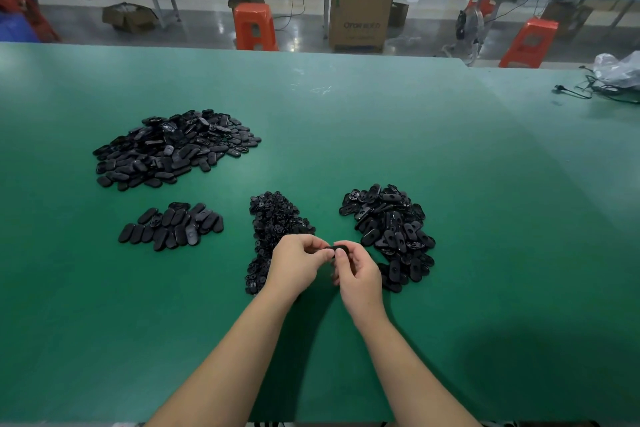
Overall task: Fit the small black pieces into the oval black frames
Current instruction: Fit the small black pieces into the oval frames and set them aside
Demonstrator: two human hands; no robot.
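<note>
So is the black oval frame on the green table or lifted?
Lifted: the black oval frame is pinched between left hand and right hand.

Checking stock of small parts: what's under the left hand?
The left hand hangs over the near end of the pile of small black pieces, hiding part of it. Both hands pinch one oval frame; any piece inside it is covered by fingers.

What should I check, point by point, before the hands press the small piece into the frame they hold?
1. Left hand pinches the oval frame: ok.
2. Right hand grips the same frame: ok.
3. Small piece seated in the frame: cannot tell, fingers hide it.
4. Pile of small pieces beside the left hand: ok.
5. Pile of empty frames beside the right hand: ok.
6. Small pile of ovals lies apart, to the left: ok.
</note>
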